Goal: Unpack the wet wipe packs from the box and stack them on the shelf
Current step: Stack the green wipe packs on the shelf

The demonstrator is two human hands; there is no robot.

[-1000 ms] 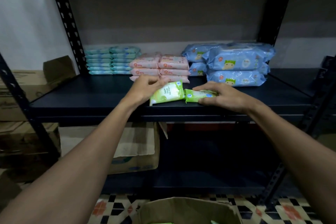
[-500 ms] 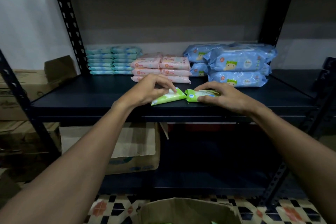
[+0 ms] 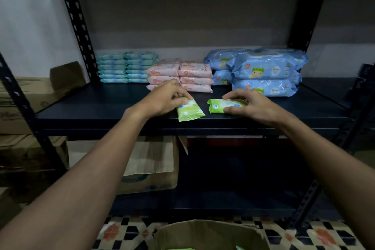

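Two green wet wipe packs lie flat near the front edge of the dark shelf (image 3: 101,111). My left hand (image 3: 162,99) grips the far end of the left green pack (image 3: 190,111) with curled fingers. My right hand (image 3: 247,105) holds the right green pack (image 3: 218,105), thumb on its near edge and fingers over its far side. The two packs lie a little apart. At the bottom of the view the open cardboard box (image 3: 211,233) shows a bit of green inside.
Behind the hands stand stacks of teal packs (image 3: 125,69), pink packs (image 3: 182,76) and large blue packs (image 3: 263,73). Black slotted uprights (image 3: 79,32) frame the shelf. Cardboard boxes (image 3: 150,164) sit on the lower level and at the left.
The left pack, tilted up a second ago, now lies flat on the shelf and has turned lengthwise toward me. My right hand has kept its pack nearly still.
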